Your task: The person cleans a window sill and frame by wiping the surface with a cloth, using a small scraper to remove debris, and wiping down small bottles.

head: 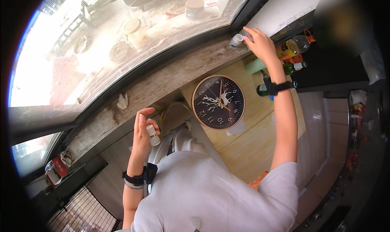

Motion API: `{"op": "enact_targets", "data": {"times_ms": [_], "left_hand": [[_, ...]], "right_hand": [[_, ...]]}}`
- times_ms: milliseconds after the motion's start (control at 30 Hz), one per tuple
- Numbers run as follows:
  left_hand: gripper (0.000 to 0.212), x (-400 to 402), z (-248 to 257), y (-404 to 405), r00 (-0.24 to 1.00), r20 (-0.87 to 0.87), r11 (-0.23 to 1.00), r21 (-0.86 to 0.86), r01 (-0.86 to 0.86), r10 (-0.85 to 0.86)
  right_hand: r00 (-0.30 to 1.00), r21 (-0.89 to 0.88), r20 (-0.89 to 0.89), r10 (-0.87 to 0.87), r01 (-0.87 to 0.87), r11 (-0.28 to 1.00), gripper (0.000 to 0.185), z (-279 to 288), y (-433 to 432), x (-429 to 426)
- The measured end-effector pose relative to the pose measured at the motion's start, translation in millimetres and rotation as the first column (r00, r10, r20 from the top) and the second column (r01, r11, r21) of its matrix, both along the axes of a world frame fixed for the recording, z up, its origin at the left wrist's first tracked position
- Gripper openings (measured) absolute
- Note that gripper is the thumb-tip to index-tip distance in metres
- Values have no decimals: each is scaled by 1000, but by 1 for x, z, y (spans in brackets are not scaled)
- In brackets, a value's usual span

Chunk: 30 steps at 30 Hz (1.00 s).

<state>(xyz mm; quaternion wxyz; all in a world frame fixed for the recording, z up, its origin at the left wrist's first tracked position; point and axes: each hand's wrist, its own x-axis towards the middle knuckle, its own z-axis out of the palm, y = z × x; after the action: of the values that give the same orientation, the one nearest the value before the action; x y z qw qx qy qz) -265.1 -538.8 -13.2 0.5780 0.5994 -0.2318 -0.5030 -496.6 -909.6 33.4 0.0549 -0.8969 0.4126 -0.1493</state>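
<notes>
My left hand (141,134) holds a small white plastic bottle (154,137) with a label, above my lap. Its index finger reaches out past the bottle. On the stone window sill (164,73) stands another small white bottle (236,40), near the corner of the window frame. My right hand (261,46) reaches over that end of the sill with thumb and index finger spread. The thumb tip is right beside this second bottle; whether it touches is hard to tell. Lower on the sill lies a crumpled white tissue (122,101).
A round dark wall clock (213,110) lies on the wooden table (243,149). Green glass bottles (292,68), a pale green cylinder (255,66) and a bottle of yellow liquid (287,49) crowd near my right forearm. A red box (58,168) sits at the sill's left end.
</notes>
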Motion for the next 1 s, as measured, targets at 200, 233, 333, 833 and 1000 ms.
{"op": "enact_targets", "data": {"times_ms": [200, 233, 333, 833, 1000], "left_hand": [[79, -24, 4, -30, 987, 152, 998, -40, 50, -44], [81, -31, 7, -38, 981, 186, 995, -78, 68, -52], [76, -40, 20, -52, 952, 245, 966, -135, 221, -184], [69, -37, 7, -43, 980, 197, 977, -205, 60, -19], [65, -26, -6, -28, 989, 148, 988, -154, 17, 6]], "right_hand": [[884, 377, 279, 376, -461, 803, 30, 38, 141, 44], [836, 420, 330, 438, -545, 725, 37, 26, 162, 47], [792, 549, 336, 509, -604, 578, 36, 23, 198, 55], [878, 415, 330, 347, -465, 782, 30, 14, 149, 49], [982, 388, 187, 26, -98, 916, 34, 8, 38, 26]]}}
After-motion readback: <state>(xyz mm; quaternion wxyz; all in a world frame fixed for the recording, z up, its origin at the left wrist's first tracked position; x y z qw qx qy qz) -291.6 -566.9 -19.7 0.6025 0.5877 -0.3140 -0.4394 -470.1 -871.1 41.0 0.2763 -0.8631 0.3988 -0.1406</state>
